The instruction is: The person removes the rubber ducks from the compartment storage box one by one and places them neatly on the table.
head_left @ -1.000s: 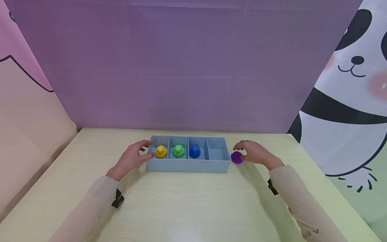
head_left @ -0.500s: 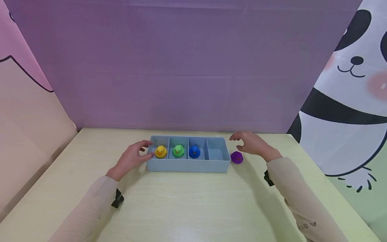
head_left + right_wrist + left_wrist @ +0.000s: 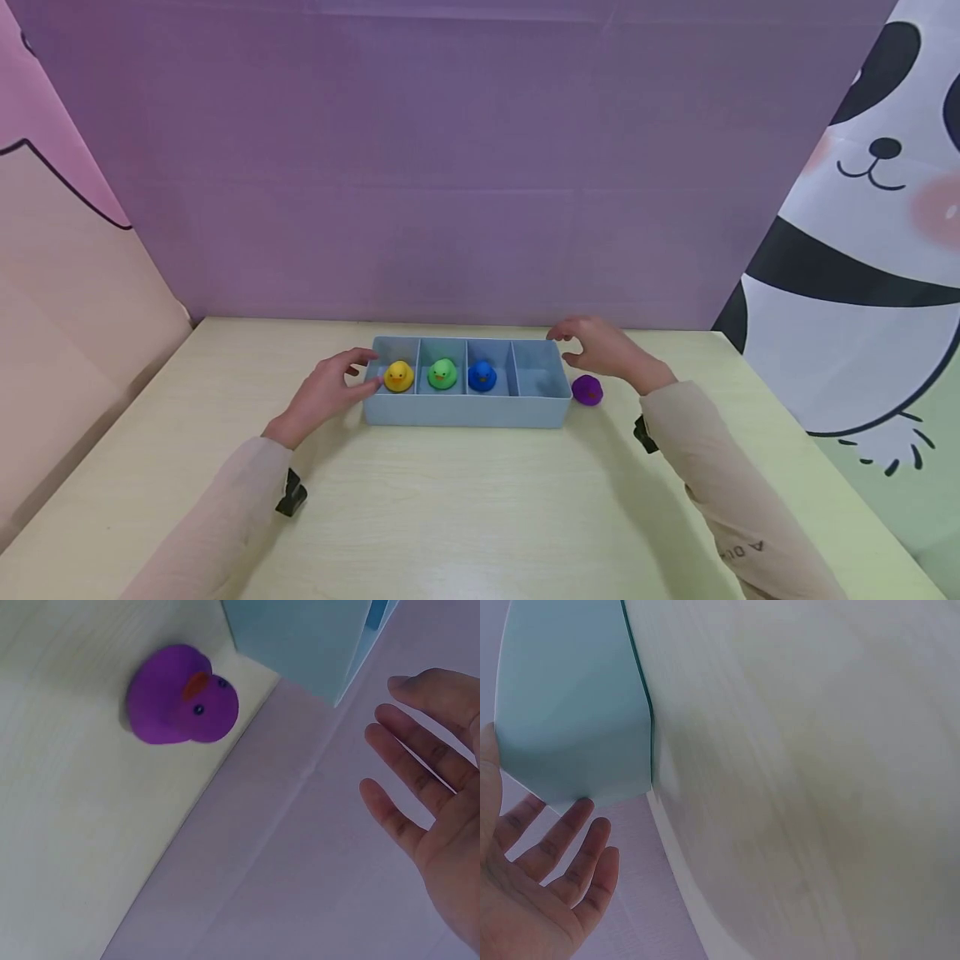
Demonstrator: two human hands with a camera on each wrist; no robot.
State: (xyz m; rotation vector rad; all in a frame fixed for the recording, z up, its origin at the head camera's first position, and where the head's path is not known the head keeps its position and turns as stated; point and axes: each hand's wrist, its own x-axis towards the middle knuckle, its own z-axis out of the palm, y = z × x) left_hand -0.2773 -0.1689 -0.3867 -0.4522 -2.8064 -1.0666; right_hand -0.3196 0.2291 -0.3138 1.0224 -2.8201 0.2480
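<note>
A light blue box (image 3: 465, 412) with compartments in a row stands on the table. A yellow rubber duck (image 3: 398, 377), a green rubber duck (image 3: 442, 374) and a blue rubber duck (image 3: 482, 377) sit in separate compartments; the rightmost one holds no duck. My left hand (image 3: 327, 390) rests against the box's left end, its fingers spread in the left wrist view. Above the box's right back corner is my right hand (image 3: 603, 348), fingers loosely bent and holding nothing. A purple rubber duck (image 3: 176, 701) sits on the table just outside the box's right end.
The pale wooden table (image 3: 450, 508) ends at a purple cloth backdrop (image 3: 465, 192) behind the box. A panda picture (image 3: 862, 333) covers the right side, and a beige and pink panel (image 3: 67, 333) stands on the left.
My right hand has let go of the purple rubber duck and moved up and left toward the box's right back corner. The left hand and the box have stayed put.
</note>
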